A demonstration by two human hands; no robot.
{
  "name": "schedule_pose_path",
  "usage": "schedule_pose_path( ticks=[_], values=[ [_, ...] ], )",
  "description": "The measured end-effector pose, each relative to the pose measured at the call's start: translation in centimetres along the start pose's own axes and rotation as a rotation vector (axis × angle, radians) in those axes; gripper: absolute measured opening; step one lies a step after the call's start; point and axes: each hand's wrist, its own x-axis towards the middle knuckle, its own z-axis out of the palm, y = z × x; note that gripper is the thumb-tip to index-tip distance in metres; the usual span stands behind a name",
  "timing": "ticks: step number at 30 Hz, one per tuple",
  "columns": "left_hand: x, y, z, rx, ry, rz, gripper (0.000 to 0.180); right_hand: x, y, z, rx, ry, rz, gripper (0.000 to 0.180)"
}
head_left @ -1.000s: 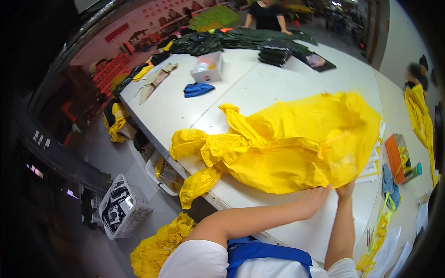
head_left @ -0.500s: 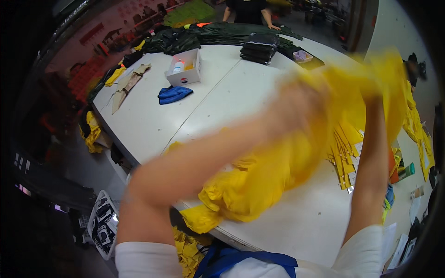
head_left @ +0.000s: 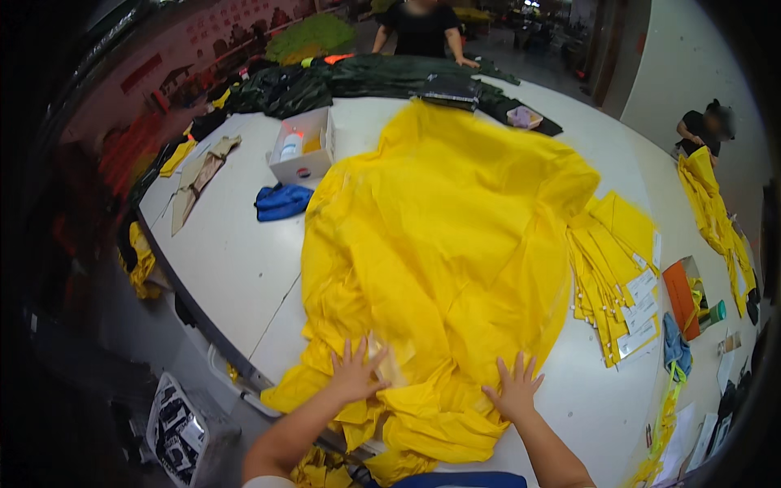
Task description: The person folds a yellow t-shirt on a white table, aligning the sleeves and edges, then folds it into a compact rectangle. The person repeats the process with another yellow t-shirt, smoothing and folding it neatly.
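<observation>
A large yellow garment (head_left: 447, 244), which looks like a thin jacket or raincoat, lies spread over the white table (head_left: 236, 285) in front of me. Its near end is bunched in loose folds by the table edge. My left hand (head_left: 355, 371) rests on the lower left of the fabric with fingers spread, beside a pale translucent patch (head_left: 390, 364). On the lower right edge lies my right hand (head_left: 514, 389), also flat with the fingers apart. Neither hand grips the cloth.
Right of the garment lies a fanned stack of yellow pieces with white labels (head_left: 614, 268). An orange box (head_left: 682, 298) stands beyond it. A white box (head_left: 303, 146) and a blue cloth (head_left: 281, 202) sit at left. Dark folded garments (head_left: 358, 80) line the far edge, near another person (head_left: 419, 32).
The yellow fabric, raised and blurred in both hands before, now lies spread across the table. My hands have come down toward me, let go and flattened on it.
</observation>
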Motion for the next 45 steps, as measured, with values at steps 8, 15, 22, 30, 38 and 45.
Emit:
schedule_pose_path(
  ticks=[8,15,22,30,38,45],
  values=[
    [10.2,6.2,-1.4,-0.067,-0.004,0.016,0.084,11.9,9.7,-1.9,-0.201,0.189,0.134,0.079],
    [8.3,1.9,-2.8,-0.574,0.238,0.138,0.084,6.6,10.9,-4.6,0.377,0.676,-0.003,0.076],
    [-8.9,1.3,1.9,-0.072,0.236,-0.066,0.054,-15.3,1.2,8.5,1.185,0.107,0.050,0.094],
    [-9.2,-1.6,-0.5,-1.078,0.105,-0.274,0.032,-9.9,7.6,0.8,0.825,0.104,0.098,0.057],
    [-15.0,2.9,2.6,-2.012,-0.098,-0.478,0.039,-8.6,17.0,-17.9,-0.237,0.544,0.113,0.061],
    [-20.3,12.3,12.9,-2.343,-0.258,-0.621,0.041,-17.8,4.2,2.9,-0.058,0.364,-0.623,0.055]
  ],
)
